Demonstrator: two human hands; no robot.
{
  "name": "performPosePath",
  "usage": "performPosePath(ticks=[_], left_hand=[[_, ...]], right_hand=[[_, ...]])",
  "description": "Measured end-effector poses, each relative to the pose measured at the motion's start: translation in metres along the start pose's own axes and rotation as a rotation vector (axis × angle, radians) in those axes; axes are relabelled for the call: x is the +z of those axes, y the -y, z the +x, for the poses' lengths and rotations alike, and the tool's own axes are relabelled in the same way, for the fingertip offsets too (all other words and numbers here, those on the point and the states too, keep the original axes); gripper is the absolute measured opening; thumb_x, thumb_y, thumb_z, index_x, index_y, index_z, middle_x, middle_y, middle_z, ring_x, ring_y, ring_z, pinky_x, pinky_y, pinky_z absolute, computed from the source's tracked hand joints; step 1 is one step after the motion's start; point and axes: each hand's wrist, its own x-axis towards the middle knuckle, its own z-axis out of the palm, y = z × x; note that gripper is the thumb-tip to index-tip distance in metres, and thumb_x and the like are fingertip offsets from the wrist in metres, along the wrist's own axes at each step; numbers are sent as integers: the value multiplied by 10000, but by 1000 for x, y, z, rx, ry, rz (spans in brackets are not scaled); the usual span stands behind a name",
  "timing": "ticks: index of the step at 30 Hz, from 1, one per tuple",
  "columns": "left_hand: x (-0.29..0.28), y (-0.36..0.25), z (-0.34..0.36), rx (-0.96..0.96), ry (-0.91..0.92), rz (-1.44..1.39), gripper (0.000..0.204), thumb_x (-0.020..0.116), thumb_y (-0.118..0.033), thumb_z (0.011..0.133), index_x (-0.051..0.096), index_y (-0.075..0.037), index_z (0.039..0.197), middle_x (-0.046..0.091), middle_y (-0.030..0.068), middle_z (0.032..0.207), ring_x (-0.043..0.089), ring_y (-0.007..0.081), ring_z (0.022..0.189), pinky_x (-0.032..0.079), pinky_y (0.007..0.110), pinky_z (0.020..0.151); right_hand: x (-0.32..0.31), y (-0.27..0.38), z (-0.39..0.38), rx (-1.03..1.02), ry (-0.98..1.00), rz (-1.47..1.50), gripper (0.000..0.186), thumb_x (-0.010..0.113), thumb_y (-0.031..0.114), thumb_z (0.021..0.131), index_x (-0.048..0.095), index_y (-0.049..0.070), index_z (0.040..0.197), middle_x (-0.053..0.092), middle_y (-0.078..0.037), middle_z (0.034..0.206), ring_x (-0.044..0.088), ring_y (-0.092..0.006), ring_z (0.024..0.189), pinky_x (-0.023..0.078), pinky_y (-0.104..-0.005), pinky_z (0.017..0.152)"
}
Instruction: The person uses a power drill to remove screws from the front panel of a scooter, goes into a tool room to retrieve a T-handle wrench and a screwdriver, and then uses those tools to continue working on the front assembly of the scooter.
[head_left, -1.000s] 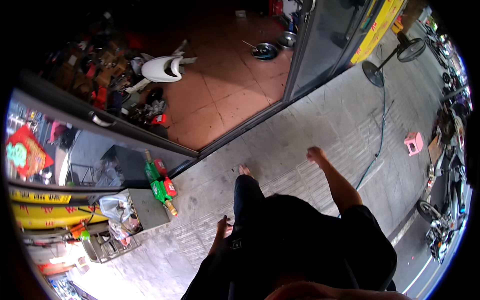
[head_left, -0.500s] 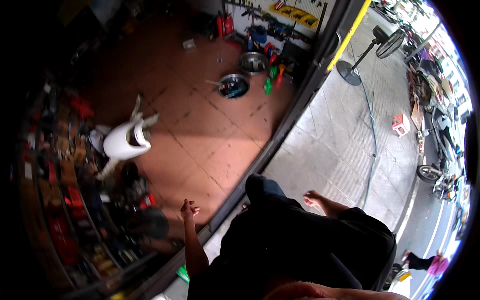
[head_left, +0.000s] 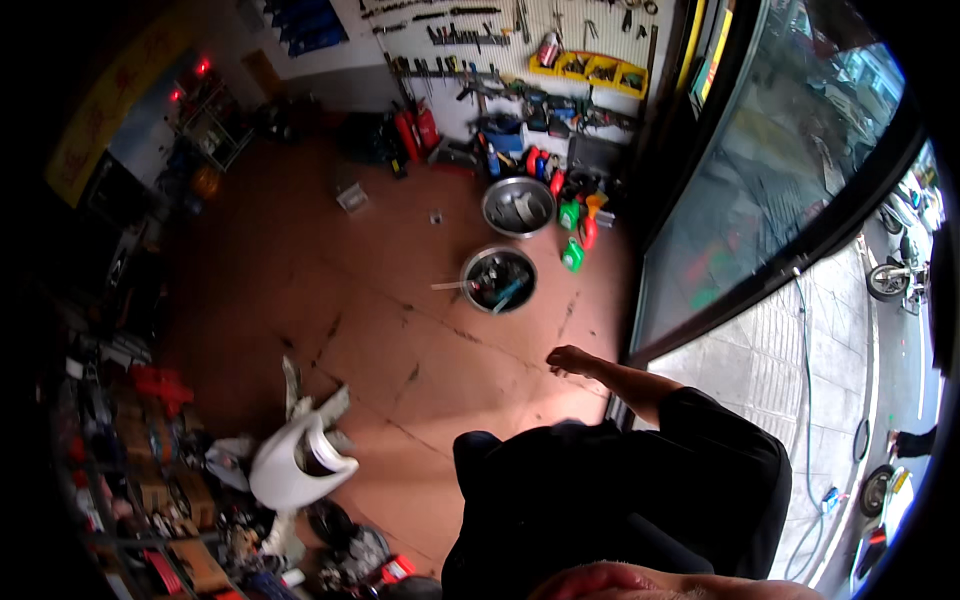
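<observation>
My right hand (head_left: 572,360) reaches forward from a black sleeve (head_left: 700,430) over the reddish tiled floor (head_left: 330,290). It holds nothing and its fingers are loosely curled. It is nearest to a round metal basin (head_left: 499,278) holding tools, a little ahead of it on the floor. A second metal basin (head_left: 518,205) sits just beyond that one. My left hand is out of sight below my dark clothing (head_left: 590,510).
A white scooter body panel (head_left: 300,465) lies at the lower left among cluttered parts. Green bottles (head_left: 572,255) and red fire extinguishers (head_left: 415,128) stand near the tool wall (head_left: 500,30). A glass door (head_left: 770,180) is on the right, with pavement and a hose (head_left: 805,400) outside.
The view has swung from the pavement into the workshop interior. My left hand, seen half a second ago, has dropped out of view. My right hand stays stretched ahead.
</observation>
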Motion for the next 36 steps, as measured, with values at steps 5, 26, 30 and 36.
performPosePath(ticks=[5, 26, 30, 36], left_hand=[[41, -206, 100, 16, 28, 94, 375, 576, -425, 1003, 641, -71, 900, 620, 48, 731, 584, 226, 577, 499, 362, 569], [917, -696, 189, 26, 1037, 556, 318, 673, -376, 974, 681, -71, 1064, 741, 78, 973, 710, 202, 840, 600, 374, 753], [1132, -676, 133, 54, 1314, 700, 397, 667, -453, 973, 696, -96, 1145, 758, 49, 950, 727, 176, 839, 602, 332, 714], [1426, -645, 53, 221, 1469, 780, 622, 680, -500, 941, 564, -76, 1381, 689, 136, 1247, 659, 257, 1025, 570, 453, 885]], right_hand=[[7, 178, 116, -271, -67, -59, 349, 500, 313, 1073, 665, 55, 1240, 731, -83, 1022, 704, -180, 898, 587, -339, 755], [-134, 233, 259, 203, -799, 631, 313, 607, 259, 1003, 671, -13, 1143, 715, -121, 900, 702, -190, 762, 569, -329, 644], [-202, 341, 282, -98, -874, 303, 343, 603, 243, 1023, 657, -45, 1202, 727, -120, 1005, 703, -190, 839, 573, -318, 738], [-267, 426, 342, 171, -1192, 419, 334, 573, 215, 1003, 671, -37, 1198, 741, -120, 994, 717, -193, 858, 576, -313, 740]])
